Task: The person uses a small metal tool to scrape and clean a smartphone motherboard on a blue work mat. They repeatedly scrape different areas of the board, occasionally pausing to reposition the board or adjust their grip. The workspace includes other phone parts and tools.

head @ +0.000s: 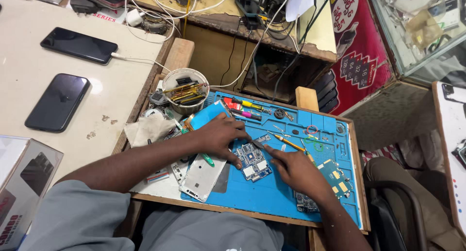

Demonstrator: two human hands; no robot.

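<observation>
On the blue work mat [272,193], my two hands meet over a small phone circuit board [253,162]. My left hand [219,136] lies flat on the upper left part of the board, with the fingers bent and pressing on its edge to keep it in place. My right hand [294,169] comes from the lower right; its fingers are closed around a thin dark tool [258,145], maybe tweezers, and the tip of the tool touches the top of the board. The board lies near the middle of the mat, between both hands.

Just beside my left wrist lies a white phone frame [201,177], partly on the mat, and a green pen [208,159] shows under my hand. Behind my right hand a yellow screwdriver [289,143] lies on the mat, and a second circuit board [336,176] is near my right forearm. At the back edge of the mat are more screwdrivers [245,105] with coloured handles. A round white tub [185,91] full of tools stands at the mat's left corner, next to a crumpled cloth [147,129]. Farther left, on the pale desk [29,66], two black phones [58,102] lie well apart from my hands.
</observation>
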